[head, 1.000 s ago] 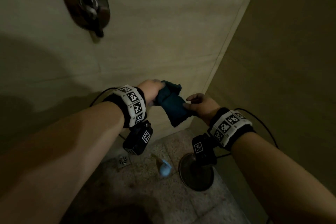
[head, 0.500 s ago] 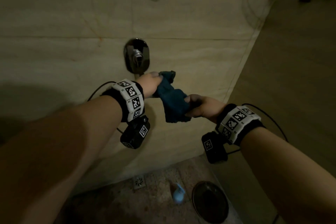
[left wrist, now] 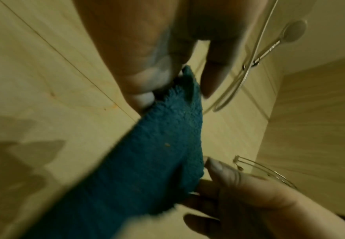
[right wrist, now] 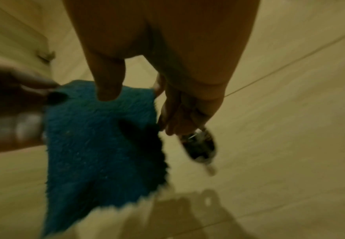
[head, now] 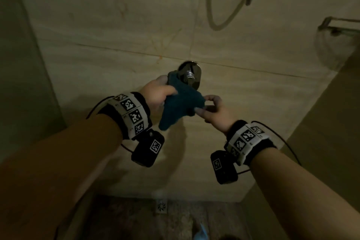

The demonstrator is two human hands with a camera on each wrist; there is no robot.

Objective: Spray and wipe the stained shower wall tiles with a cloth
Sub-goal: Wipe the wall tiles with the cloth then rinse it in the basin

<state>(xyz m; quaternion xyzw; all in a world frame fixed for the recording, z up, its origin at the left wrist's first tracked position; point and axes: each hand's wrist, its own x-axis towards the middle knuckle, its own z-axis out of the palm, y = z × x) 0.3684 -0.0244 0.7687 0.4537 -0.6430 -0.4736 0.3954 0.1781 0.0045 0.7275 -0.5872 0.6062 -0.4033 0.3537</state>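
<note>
the left hand (head: 157,94) grips the cloth (head: 180,103) at its far upper end; the right hand (head: 211,110) pinches the near right corner, in front of the stained wall tiles (head: 120,31).

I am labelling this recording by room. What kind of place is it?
Most likely a shower stall in a bathroom: beige wall tiles, a chrome valve on the wall, a hose looping above it, and a floor drain.
</note>
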